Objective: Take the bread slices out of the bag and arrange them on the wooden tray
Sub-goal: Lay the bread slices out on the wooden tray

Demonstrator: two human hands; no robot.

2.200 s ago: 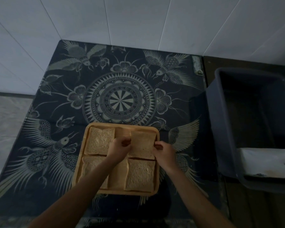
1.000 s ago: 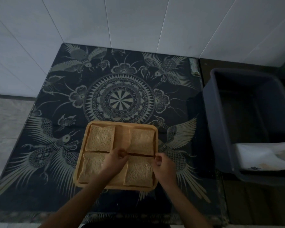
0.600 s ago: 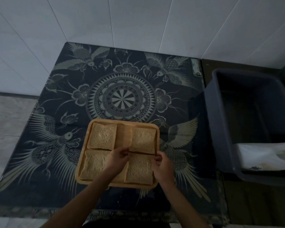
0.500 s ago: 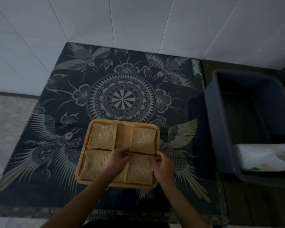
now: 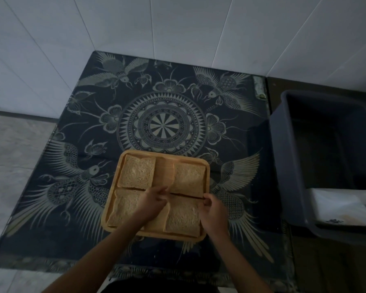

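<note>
A wooden tray point(image 5: 110, 205) lies on the patterned cloth near me, holding several bread slices. The far-left slice point(image 5: 136, 172) and near-left slice point(image 5: 124, 208) lie flat, as does the near-right slice point(image 5: 183, 218). My left hand point(image 5: 151, 203) and my right hand point(image 5: 212, 212) pinch the two near corners of the far-right slice point(image 5: 188, 176). A thin dark shadow runs under its near edge. The white bread bag point(image 5: 342, 206) lies inside the grey bin on the right.
A dark cloth with bird and mandala patterns point(image 5: 163, 127) covers the table against a white tiled wall. A large grey plastic bin point(image 5: 283, 155) stands just right of the table. Grey floor shows at the left.
Over two seconds both hands slid from the far corners of the far-right slice to its near corners. In the last half second they have hardly moved.
</note>
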